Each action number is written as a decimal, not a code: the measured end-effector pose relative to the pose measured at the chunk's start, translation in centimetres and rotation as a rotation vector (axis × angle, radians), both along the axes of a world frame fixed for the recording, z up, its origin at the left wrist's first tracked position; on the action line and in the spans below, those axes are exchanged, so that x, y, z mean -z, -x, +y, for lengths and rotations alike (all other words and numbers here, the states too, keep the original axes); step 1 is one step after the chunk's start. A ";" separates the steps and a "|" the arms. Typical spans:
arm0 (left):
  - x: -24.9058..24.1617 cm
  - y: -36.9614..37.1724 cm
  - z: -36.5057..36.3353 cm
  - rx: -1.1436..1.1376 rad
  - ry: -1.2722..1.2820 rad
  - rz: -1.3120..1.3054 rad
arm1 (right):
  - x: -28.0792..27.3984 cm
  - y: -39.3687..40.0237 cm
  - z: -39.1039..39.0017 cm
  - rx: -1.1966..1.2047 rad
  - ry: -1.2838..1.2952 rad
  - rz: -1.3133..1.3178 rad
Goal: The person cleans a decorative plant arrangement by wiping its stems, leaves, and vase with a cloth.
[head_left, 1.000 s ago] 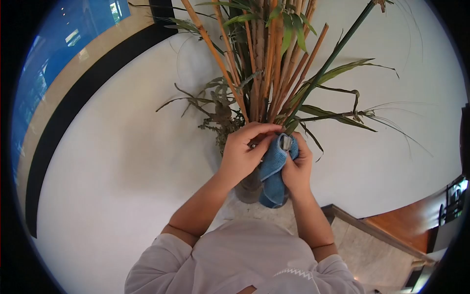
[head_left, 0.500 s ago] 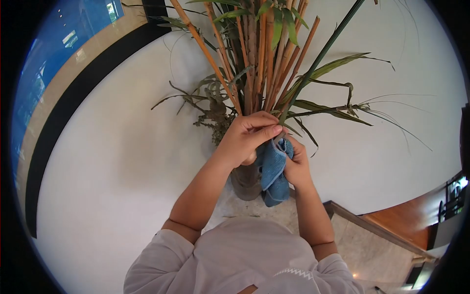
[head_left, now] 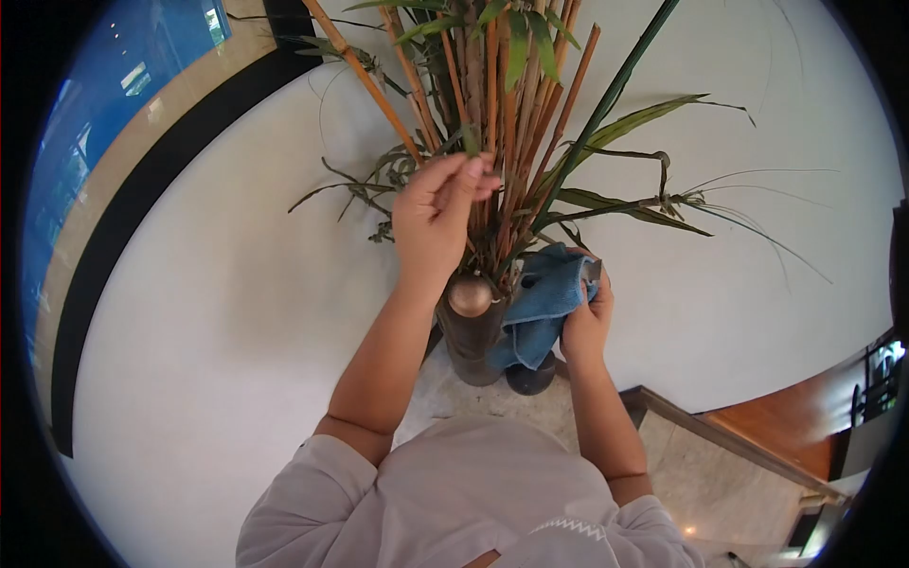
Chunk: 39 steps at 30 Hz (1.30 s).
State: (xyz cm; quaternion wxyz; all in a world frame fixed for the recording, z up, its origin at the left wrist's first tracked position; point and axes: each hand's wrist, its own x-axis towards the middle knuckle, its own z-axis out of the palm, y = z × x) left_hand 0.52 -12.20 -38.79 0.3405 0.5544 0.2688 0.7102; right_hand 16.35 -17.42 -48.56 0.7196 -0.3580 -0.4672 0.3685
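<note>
A tall bundle of orange-brown bamboo stalks (head_left: pixel 516 123) with green leaves rises from a dark vase (head_left: pixel 471 333) in front of me. My left hand (head_left: pixel 434 220) is raised against the stalks, fingers pinching a leaf or stem near the bundle's left side. My right hand (head_left: pixel 587 317) holds a blue cloth (head_left: pixel 542 301) bunched against the base of the stalks, at the vase's mouth. A round bronze knob (head_left: pixel 470 295) shows on the vase just below my left wrist.
A white wall (head_left: pixel 227 312) stands behind the plant. A framed blue picture (head_left: pixel 114 104) with a black and tan border hangs at the upper left. A stone ledge (head_left: pixel 701 464) and a wooden floor (head_left: pixel 795 426) lie at the lower right.
My left hand has left the vase mouth and risen up the stalks, uncovering the bronze knob. The right hand with the blue cloth has shifted slightly right and the cloth has spread out.
</note>
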 end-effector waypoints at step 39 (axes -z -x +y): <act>4.4 -2.6 1.4 -0.249 -0.333 0.527 | -3.5 -2.3 -2.2 0.294 -0.148 0.231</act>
